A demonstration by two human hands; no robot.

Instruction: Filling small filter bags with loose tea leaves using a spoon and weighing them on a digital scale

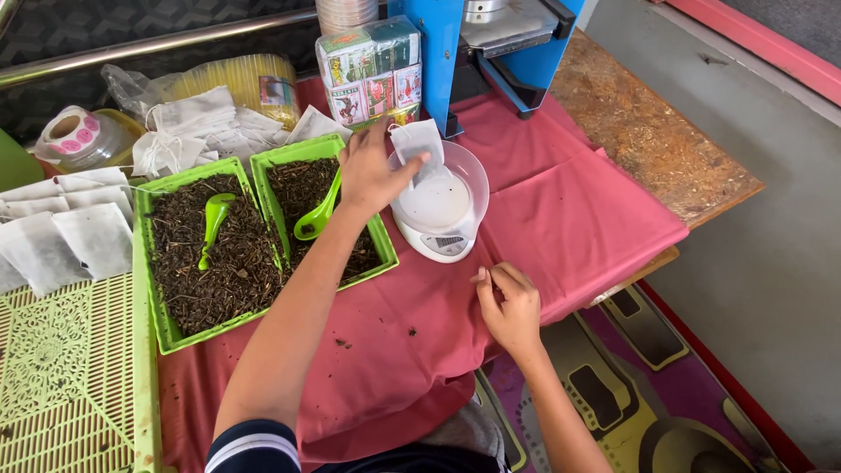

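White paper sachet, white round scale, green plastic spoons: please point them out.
white paper sachet point(418, 140), head view, its flat face.
white round scale point(435, 203), head view, bowl centre.
green plastic spoons point(213, 217), head view, left spoon's bowl.

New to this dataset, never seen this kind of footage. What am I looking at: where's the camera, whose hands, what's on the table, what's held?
There is one picture, from a camera on the person's head looking down at their own bare arms. No robot is involved.

The left hand pinches a small white filter bag over the clear bowl of a small white kitchen scale. The right hand rests on the red cloth covering the table, holding nothing that I can see.

Left of the scale stand two green trays of dark loose dried leaves, each with a green scoop. Further left lie empty white bags and a sticker roll. Behind are wrapped small boxes and a blue machine.
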